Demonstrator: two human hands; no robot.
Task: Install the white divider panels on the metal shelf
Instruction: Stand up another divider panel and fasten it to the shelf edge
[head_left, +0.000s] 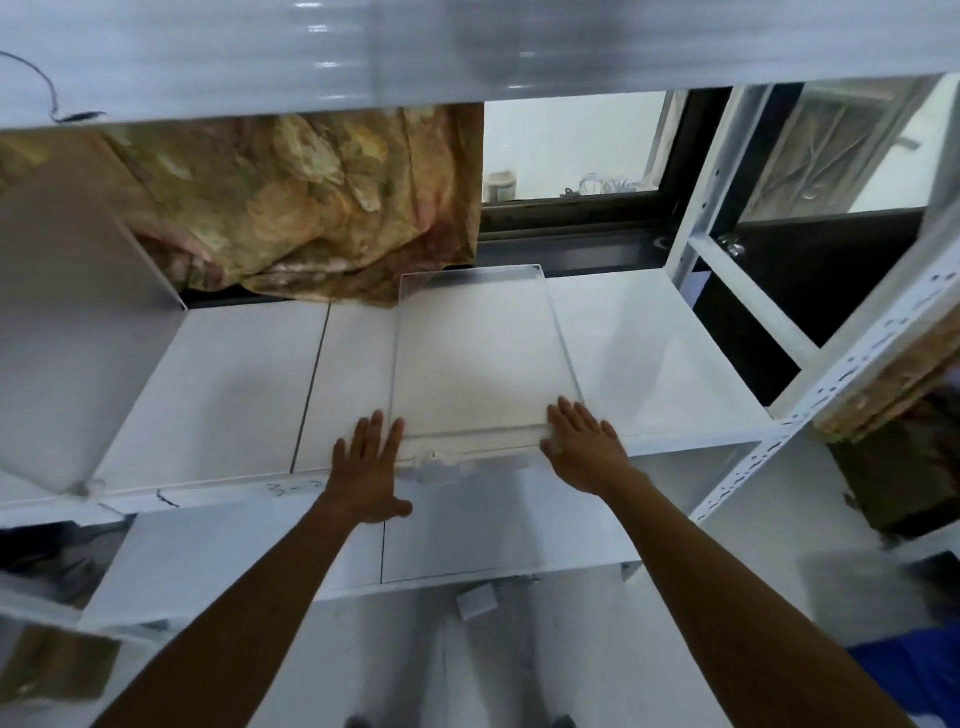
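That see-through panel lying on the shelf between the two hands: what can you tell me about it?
The panel is a rectangular sheet, clear or translucent, plastic by the look of it, with a thin raised rim around its edges. It lies flat on the white shelf, long side running from front to back. A small clip-like fitting sits at its front edge. The right hand rests open on its near right corner; the left hand lies flat just beside its near left corner.

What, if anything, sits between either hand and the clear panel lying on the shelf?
Nothing visible. The panel lies flat on the shelf. The right hand already rests open on its near right corner, and the left hand lies flat on the shelf edge just beside its near left corner.
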